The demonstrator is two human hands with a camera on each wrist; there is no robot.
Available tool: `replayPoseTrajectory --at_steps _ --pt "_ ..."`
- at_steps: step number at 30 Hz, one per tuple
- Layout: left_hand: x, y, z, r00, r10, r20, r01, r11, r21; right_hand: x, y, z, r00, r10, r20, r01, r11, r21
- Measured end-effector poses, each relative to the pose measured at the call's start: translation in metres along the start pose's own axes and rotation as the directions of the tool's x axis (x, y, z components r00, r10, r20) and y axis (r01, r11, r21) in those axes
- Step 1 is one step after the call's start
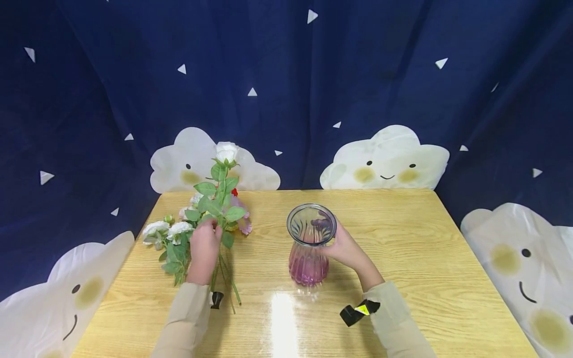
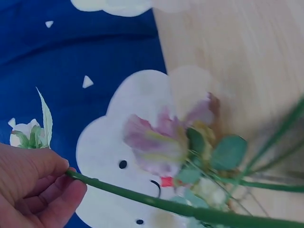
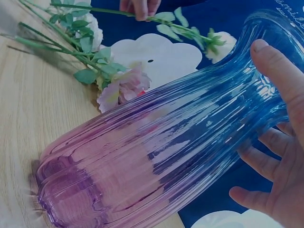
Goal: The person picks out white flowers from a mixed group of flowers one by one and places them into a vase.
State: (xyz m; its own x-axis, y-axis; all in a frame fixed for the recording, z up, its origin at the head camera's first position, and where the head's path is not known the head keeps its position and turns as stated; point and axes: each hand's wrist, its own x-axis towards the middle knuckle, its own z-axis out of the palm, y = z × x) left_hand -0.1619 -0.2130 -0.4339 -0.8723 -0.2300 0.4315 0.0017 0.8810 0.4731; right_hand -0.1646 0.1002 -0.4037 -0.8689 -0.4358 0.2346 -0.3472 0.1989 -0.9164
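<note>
While your left hand [image 1: 204, 247] pinches the stem of the white rose [image 1: 226, 152], the bloom stands raised in the centre-left of the head view, well above the table [image 1: 425, 248]; stem runs down thru your fingers toward lower centre-left. Held upright, probably to keep it apart from the other stems.

Item 1 – white rose: stem clamped betw. thumb and fingers [image 2: 52, 190] at lower left of the left wrist view; green stem [image 2: 156, 202] crosses that frame to the lower right. Leaves sit just above your hand.

Item 2 – flower bunch [image 1: 172, 238]: small white blooms + foliage lying flat on the table, left of your left hand; a pink-purple bloom [image 1: 243, 224] just right of the rose stem, a red speck near it. Bunch appears untouched by either hand.

Item 3 – glass vase [image 1: 310, 246]: ribbed, clear at the rim, purple at the base, upright at frame centre, nothing seen inside. Your right hand [image 1: 346, 248] wraps the neck from the right, thumb [image 3: 280, 76] on the near side, fingers curled round the far side; likely steadying it.

Pose: both forearms enter from the bottom edge, beige sleeves, wrist-mounted straps showing. Left wrist angled up, right wrist lying low near the table.

Backdrop: navy cloth w/ cloud faces [image 1: 385, 159].
</note>
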Motion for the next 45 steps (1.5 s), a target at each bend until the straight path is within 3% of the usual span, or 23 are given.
replayPoseTrajectory --at_steps 10,18,22,29,34,45 --pt "0.012 0.037 -0.006 0.998 0.047 -0.047 -0.051 0.994 -0.098 0.001 0.011 -0.001 0.999 -0.040 -0.003 0.040 0.999 0.010" --pt "0.022 0.065 -0.008 0.987 0.134 -0.095 -0.152 0.962 -0.226 0.005 0.034 -0.002 0.999 -0.034 -0.006 0.034 0.999 -0.005" --pt "0.025 0.078 -0.009 0.977 0.169 -0.129 -0.199 0.944 -0.265 0.005 0.030 -0.002 1.000 -0.018 -0.005 0.018 1.000 -0.024" --pt "0.025 0.100 -0.015 0.958 0.208 -0.197 -0.262 0.915 -0.307 0.001 0.001 0.000 0.999 -0.033 -0.003 0.033 0.999 -0.030" --pt "0.023 0.114 -0.022 0.952 0.215 -0.216 -0.283 0.888 -0.362 0.000 -0.002 0.000 0.999 -0.039 -0.004 0.039 0.999 -0.016" --pt "0.024 0.137 -0.033 0.918 0.259 -0.299 -0.371 0.827 -0.423 0.001 0.004 0.000 1.000 -0.003 -0.005 0.003 1.000 -0.016"
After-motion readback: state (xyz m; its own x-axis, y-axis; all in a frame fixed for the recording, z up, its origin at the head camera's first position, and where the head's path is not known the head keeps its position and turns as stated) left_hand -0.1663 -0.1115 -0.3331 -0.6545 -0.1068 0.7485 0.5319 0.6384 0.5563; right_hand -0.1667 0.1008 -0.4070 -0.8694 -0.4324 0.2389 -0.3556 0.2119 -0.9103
